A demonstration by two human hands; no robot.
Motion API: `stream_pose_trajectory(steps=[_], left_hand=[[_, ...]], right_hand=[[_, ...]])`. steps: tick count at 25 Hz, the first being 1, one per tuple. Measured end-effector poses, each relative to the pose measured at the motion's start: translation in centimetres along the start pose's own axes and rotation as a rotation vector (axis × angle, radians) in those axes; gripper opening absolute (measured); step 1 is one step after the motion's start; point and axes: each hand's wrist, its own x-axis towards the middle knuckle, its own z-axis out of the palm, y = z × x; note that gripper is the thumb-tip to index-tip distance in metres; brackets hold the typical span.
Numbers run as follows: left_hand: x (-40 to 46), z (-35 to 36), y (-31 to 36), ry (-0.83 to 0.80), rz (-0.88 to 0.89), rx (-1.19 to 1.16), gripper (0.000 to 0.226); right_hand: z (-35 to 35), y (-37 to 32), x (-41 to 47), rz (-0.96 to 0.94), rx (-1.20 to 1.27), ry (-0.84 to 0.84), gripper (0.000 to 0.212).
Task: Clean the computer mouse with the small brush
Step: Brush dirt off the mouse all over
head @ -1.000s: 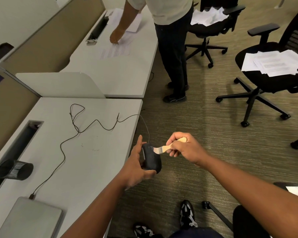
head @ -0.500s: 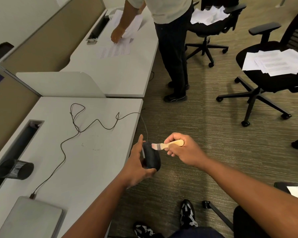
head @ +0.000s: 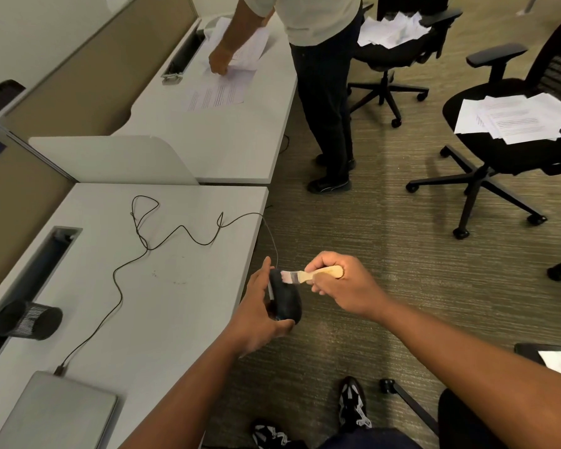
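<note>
Mouse: black computer mouse [head: 285,298] gripped in my left hand [head: 256,314], held over the carpet just past the bench [head: 162,306] edge.
Brush: small brush [head: 308,275] pinched in my right hand [head: 340,283], bristles touching the mouse's top.
Risk: I judge a hard stroke could knock the mouse loose.
Cable: its cable [head: 162,241] could snag.

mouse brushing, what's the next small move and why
Probably draw the small brush down along the computer mouse toward its near end: the bristles touch only its far tip, while the left hand holds it steady off the desk edge and the right hand grips the handle.
</note>
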Motion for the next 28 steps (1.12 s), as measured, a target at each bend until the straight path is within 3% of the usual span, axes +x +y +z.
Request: stream_pose_trajectory(steps=[8, 13, 20, 25, 28], left_hand=[[-0.2, 0.3, -0.2, 0.044, 0.001, -0.012, 0.134], [-0.2, 0.2, -0.1, 0.043, -0.001, -0.021, 0.132], [-0.3, 0.2, -0.1, 0.077, 0.017, 0.005, 0.129], [-0.4, 0.0, -0.4, 0.038, -0.005, -0.093, 0.129], [-0.5, -0.1, -0.2, 0.020, -0.007, -0.158, 0.129]], right_hand=[[-1.2, -1.0, 0.1, 0.068, -0.099, -0.156, 0.014], [-1.2, -0.9, 0.5, 0.013, -0.014, -0.042, 0.011], [-1.6, -1.0, 0.1, 0.100, -0.082, -0.153, 0.015], [-1.9, -1.1, 0.2, 0.055, 0.018, -0.008, 0.012], [-1.7, -1.0, 0.3, 0.054, 0.078, -0.012, 0.011]])
